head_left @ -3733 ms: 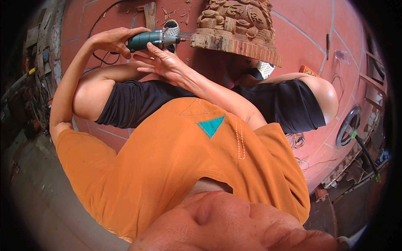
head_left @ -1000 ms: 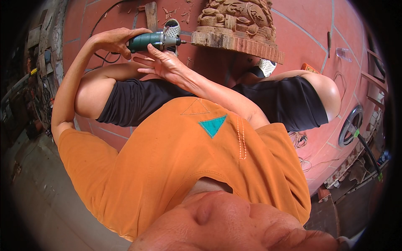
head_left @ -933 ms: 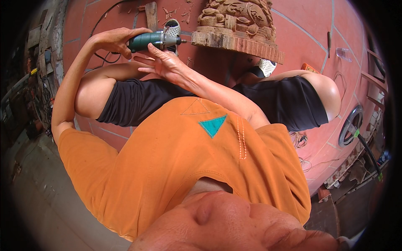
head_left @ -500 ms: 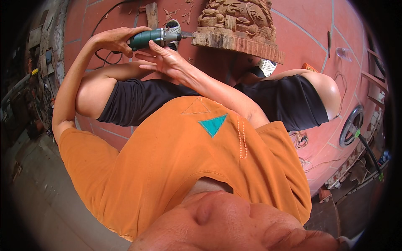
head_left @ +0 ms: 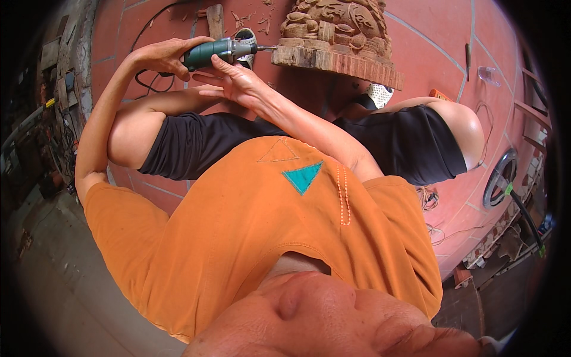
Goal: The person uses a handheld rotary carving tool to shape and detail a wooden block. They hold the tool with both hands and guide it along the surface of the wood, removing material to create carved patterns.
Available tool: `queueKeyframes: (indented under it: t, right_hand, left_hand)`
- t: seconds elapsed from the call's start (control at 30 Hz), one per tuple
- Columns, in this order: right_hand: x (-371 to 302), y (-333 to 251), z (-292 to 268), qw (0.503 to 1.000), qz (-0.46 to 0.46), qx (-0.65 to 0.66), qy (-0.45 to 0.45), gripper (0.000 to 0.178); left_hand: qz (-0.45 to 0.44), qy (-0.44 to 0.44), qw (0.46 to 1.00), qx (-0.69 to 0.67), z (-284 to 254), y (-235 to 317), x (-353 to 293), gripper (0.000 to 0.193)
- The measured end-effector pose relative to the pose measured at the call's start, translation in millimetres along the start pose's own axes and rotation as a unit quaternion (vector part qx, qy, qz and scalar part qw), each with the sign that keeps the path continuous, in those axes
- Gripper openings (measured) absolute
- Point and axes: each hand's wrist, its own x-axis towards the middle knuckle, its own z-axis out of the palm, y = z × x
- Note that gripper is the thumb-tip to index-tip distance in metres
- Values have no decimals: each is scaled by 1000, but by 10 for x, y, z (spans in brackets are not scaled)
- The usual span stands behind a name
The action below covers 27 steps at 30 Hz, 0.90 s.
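A green electric die grinder (head_left: 205,56) with a grey nose lies across the upper middle, its thin bit reaching right to the edge of a carved wooden piece (head_left: 340,37). Wrapped round the rear of the grinder's body is my left hand (head_left: 168,58). My right hand (head_left: 238,85) is just below the tool, palm up, fingers stretched apart and thumb raised against the grinder's underside. The carving has a thick, rough base and rounded relief above it; its top is cut off by the picture's edge. Whether the bit touches the wood is hard to tell.
A wooden mallet-like handle (head_left: 215,21) and wood shavings (head_left: 242,21) lie on the red tiled floor beyond the grinder. A black cord (head_left: 141,40) loops at left. A thin dark tool (head_left: 468,62) and clear cup (head_left: 489,75) lie at right, near a dark wheel (head_left: 499,178).
The grinder's nose and bit have shifted slightly upward along the edge of the wooden base. Both hands stay in nearly the same place.
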Motion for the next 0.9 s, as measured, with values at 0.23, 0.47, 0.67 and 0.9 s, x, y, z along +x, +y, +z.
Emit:
queueKeyframes:
  t: [0.23, 0.47, 0.67, 0.9]
  right_hand:
    - [-54, -28, 88, 1000, -12, -22, 14, 55]
    - [-61, -47, 93, 1000, -13, -21, 14, 55]
    - [-27, 3, 22, 1000, 4, -5, -3, 66]
    - [-101, 5, 124, 999, 1, -4, 35, 54]
  left_hand:
    - [49, 24, 998, -18, 53, -70, 7, 93]
    - [52, 24, 998, -4, 36, -76, 28, 93]
    - [24, -3, 1000, -4, 2, 16, -15, 93]
    - [12, -10, 1000, -20, -17, 66, -33, 94]
